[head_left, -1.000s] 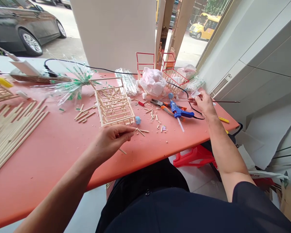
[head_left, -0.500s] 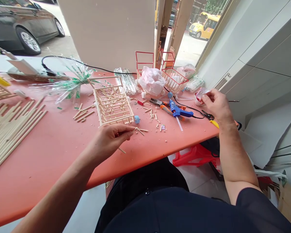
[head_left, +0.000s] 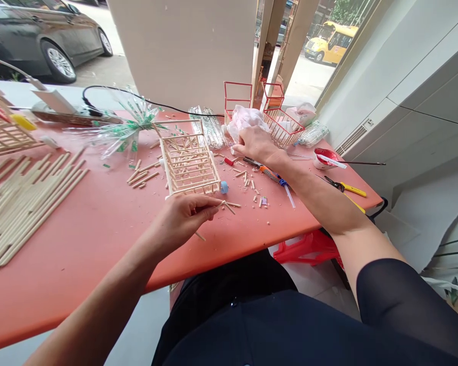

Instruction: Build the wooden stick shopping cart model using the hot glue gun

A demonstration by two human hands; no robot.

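Observation:
My left hand [head_left: 193, 216] is closed in a pinch on thin wooden sticks [head_left: 229, 207], which meet at an angle by the fingertips. Just beyond it stands a small cart-like frame of wooden sticks [head_left: 191, 162] with a blue bottle cap [head_left: 224, 187] at its near corner. My right hand [head_left: 257, 145] reaches across the table to a crumpled pinkish-white plastic bag [head_left: 248, 118]. Its fingertips are hidden from me, so what they hold does not show. Under my right forearm, the blue glue gun is mostly covered; its glue stick [head_left: 290, 197] pokes out.
Long wooden sticks [head_left: 34, 208] lie at left beside another stick frame [head_left: 3, 134]. Orange-handled pliers [head_left: 267, 172] and short stick pieces lie mid-table. A red-stained cup [head_left: 324, 158] and yellow-handled cutters [head_left: 353, 189] are at right. Red-edged stick carts [head_left: 284, 124] stand behind.
My right hand has moved left from the red-stained cup, where it held a pale scrap, to the plastic bag. The left hand keeps its pinch. The view has shifted slightly.

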